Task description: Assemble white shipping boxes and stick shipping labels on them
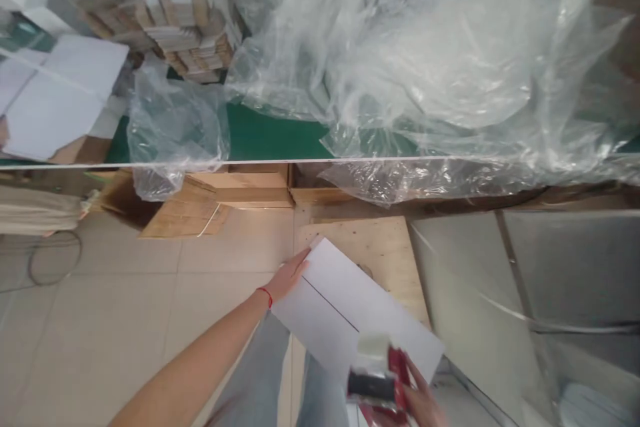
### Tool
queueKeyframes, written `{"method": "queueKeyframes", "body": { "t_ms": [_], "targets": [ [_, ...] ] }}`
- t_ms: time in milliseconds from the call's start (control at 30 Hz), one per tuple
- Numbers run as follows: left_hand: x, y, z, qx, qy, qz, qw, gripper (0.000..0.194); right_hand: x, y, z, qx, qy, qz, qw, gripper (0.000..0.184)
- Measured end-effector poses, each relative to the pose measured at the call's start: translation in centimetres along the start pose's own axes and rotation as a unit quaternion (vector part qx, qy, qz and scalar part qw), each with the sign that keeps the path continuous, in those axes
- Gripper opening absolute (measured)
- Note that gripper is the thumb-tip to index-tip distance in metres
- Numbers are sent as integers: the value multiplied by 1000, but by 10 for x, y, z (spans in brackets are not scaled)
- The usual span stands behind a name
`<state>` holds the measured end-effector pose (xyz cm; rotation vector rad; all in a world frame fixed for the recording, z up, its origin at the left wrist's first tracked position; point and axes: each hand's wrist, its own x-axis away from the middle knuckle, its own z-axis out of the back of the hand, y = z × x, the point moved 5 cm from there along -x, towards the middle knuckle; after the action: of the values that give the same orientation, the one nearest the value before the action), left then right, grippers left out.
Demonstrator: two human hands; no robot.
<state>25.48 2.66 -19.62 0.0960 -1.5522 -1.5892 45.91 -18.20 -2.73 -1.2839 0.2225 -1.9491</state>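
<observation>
A white cardboard box lies slanted above my knees, a dark straight seam running along its upper face. My left hand grips its far left end, with a red cord around the wrist. In my right hand is a red tape dispenser with a dark roller, held over the near right part of the box and blurred by motion. A pale, translucent patch shows just above the dispenser; whether it is tape I cannot tell. The dispenser hides part of the seam.
Ahead runs a green tabletop with a pale edge, bearing crumpled clear plastic, stacked folded cartons and a white carton. Below are an open brown box, a wooden board and grey panels at right.
</observation>
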Motion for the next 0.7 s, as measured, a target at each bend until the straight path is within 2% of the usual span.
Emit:
{"method": "queueKeyframes", "body": {
  "t_ms": [133, 233, 333, 500, 633, 700],
  "targets": [
    [0, -13, -5, 43, -21, -4, 999, 68, -35, -71, -32, -12, -121, 66, 990, 35],
    [1, -15, -5, 70, -27, -2, 997, 67, -67, -94, -44, -59, -170, 63, 982, 47],
    [2, -14, -4, 96, -21, -4, 995, 66, -88, -92, -52, -88, -198, 59, 974, 60],
    [6, -9, 9, 132, 23, -1, 991, 55, -95, -82, -52, -75, -206, 27, 975, 59],
    [34, 10, 32, 156, 127, 34, 979, 47, -89, -78, -51, -44, -212, 12, 976, 58],
    [54, 30, 36, 177, 126, 46, 975, 39, -86, -73, -52, -24, -205, -1, 979, 58]
  ]
}}
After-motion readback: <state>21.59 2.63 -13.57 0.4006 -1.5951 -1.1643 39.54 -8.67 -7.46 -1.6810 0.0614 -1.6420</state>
